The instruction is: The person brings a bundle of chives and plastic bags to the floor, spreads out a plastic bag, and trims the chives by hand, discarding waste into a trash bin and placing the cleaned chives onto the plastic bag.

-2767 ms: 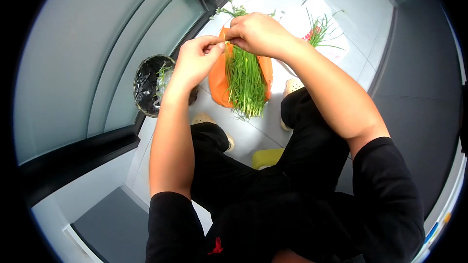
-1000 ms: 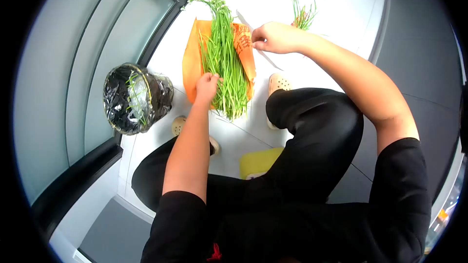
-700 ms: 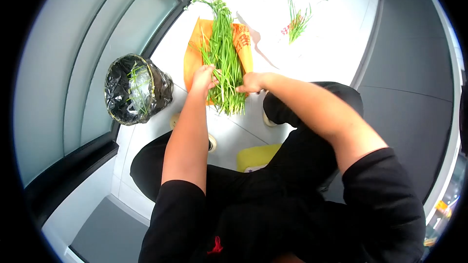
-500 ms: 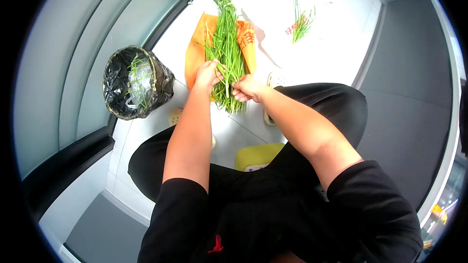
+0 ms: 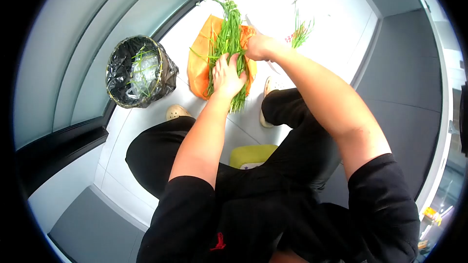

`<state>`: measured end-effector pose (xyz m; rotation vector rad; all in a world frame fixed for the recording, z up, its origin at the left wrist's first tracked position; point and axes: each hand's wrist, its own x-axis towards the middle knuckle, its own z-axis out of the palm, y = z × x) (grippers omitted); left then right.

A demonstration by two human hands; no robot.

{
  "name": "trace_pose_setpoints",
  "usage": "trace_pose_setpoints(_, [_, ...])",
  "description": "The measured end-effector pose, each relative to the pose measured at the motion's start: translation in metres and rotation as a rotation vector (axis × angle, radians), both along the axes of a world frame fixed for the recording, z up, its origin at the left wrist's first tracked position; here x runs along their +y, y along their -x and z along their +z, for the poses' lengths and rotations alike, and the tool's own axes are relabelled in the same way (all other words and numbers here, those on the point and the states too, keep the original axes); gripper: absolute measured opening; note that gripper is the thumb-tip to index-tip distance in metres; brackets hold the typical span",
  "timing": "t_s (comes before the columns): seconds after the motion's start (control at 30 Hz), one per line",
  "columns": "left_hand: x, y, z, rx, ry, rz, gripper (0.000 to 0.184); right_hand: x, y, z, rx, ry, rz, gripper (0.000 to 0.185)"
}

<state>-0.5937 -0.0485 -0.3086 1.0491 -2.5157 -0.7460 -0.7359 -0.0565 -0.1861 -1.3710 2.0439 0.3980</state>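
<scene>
A long bundle of green stalks [image 5: 232, 33] with small whitish buds at its far end lies on an orange bag [image 5: 199, 70] on the floor. My left hand [image 5: 227, 75] rests on the middle of the bundle, its fingers spread over the stalks. At the bundle's right side is my right hand [image 5: 259, 47], its fingers curled at the stalks by the bag's printed part. What is between those fingertips is too small to make out.
A black-lined bin [image 5: 165, 75] holding clear plastic and green scraps stands at the left, beside the glass panel [image 5: 87, 48]. A smaller group of stalks [image 5: 301, 34] lies at the far right. A yellow-green stool [image 5: 251, 154] is between my legs.
My right hand has moved away from me, up the bundle's right side. My left hand has gone from gripping stalks to lying spread on them. The view has shifted slightly.
</scene>
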Motion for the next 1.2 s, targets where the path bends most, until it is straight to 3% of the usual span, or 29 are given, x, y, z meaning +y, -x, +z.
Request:
trace_pose_setpoints(0.1, [-0.008, 0.000, -0.025, -0.158, -0.215, 0.083, 0.059, -0.017, 0.016, 0.055, -0.006, -0.033, 0.123, 0.031])
trace_pose_setpoints(0.17, [-0.017, -0.004, -0.016, -0.248, -0.295, 0.151, 0.055, -0.023, 0.023, 0.101, 0.027, -0.052, -0.030, 0.030])
trace_pose_setpoints(0.23, [-0.022, 0.000, -0.035, -0.086, -0.298, 0.210, 0.041, -0.018, 0.038, 0.133, 0.013, 0.062, -0.096, 0.029])
trace_pose_setpoints(0.3, [-0.021, 0.010, 0.002, 0.133, -0.363, 0.157, 0.028, -0.010, 0.046, 0.159, -0.051, 0.196, -0.148, 0.030])
trace_pose_setpoints(0.33, [-0.023, 0.019, 0.014, 0.190, -0.551, 0.136, 0.027, -0.003, 0.048, 0.169, -0.125, 0.273, -0.187, 0.029])
trace_pose_setpoints(0.37, [-0.027, 0.029, 0.039, 0.211, -0.535, 0.120, 0.027, 0.005, 0.044, 0.180, -0.173, 0.331, -0.211, 0.029])
trace_pose_setpoints(0.43, [-0.035, 0.043, 0.095, 0.479, -1.183, -0.096, 0.034, 0.017, 0.041, 0.174, -0.539, 0.529, -0.427, 0.029])
trace_pose_setpoints(0.5, [-0.038, 0.042, 0.154, 0.814, -1.321, -0.250, 0.036, 0.028, 0.032, 0.163, -0.873, 0.653, -0.565, 0.028])
trace_pose_setpoints(0.57, [-0.051, 0.036, 0.188, 1.072, -1.476, -0.449, 0.040, 0.035, 0.022, 0.148, -1.234, 0.662, -0.538, 0.028])
trace_pose_setpoints(0.6, [-0.059, 0.030, 0.197, 1.037, -1.468, -0.563, 0.043, 0.037, 0.015, 0.142, -1.350, 0.613, -0.548, 0.029])
trace_pose_setpoints(0.63, [-0.053, 0.023, 0.219, 1.028, -1.487, -0.314, 0.038, 0.040, 0.007, 0.139, -1.402, 0.575, -0.535, 0.032])
trace_pose_setpoints(0.7, [-0.050, 0.020, 0.228, 0.962, -1.230, -0.145, 0.031, 0.039, -0.004, 0.124, -1.523, 0.483, -0.551, 0.029])
trace_pose_setpoints(0.77, [-0.060, 0.009, 0.226, 0.901, -1.265, -0.107, 0.028, 0.035, -0.011, 0.110, -1.580, 0.410, -0.528, 0.026])
trace_pose_setpoints(0.97, [-0.098, -0.005, 0.217, 0.936, -1.283, -0.024, 0.024, 0.027, 0.002, 0.089, -1.477, 0.289, -0.372, 0.027])
trace_pose_setpoints(1.17, [-0.101, -0.001, 0.207, 0.854, -1.291, -0.007, 0.025, 0.017, 0.008, 0.091, -1.187, 0.452, -0.226, 0.031])
trace_pose_setpoints(1.2, [-0.099, 0.002, 0.206, 0.847, -1.279, -0.027, 0.026, 0.015, 0.002, 0.091, -1.141, 0.621, -0.210, 0.024])
